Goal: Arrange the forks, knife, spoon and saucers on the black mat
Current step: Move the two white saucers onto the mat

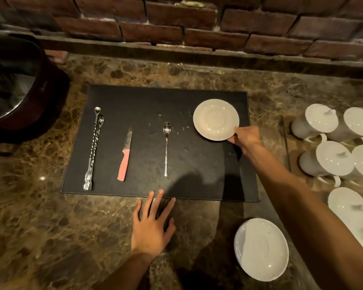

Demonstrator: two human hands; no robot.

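Observation:
A black mat [147, 101] lies on the marble counter. On its left side rest two long twisted forks [93, 151] side by side, tines toward me. A pink-handled knife [125, 155] lies to their right, then a long silver spoon [166, 147]. My right hand [246, 138] grips the near right rim of a white saucer [215, 119] over the mat's far right part. A second white saucer [261, 249] sits on the counter, off the mat, at the near right. My left hand [152, 225] rests flat with fingers spread at the mat's near edge.
Several white lidded cups [331, 149] crowd the counter at the right. A dark round pot [19, 86] stands at the far left. A brick wall [176, 24] with a ledge runs along the back of the marble counter [50, 227].

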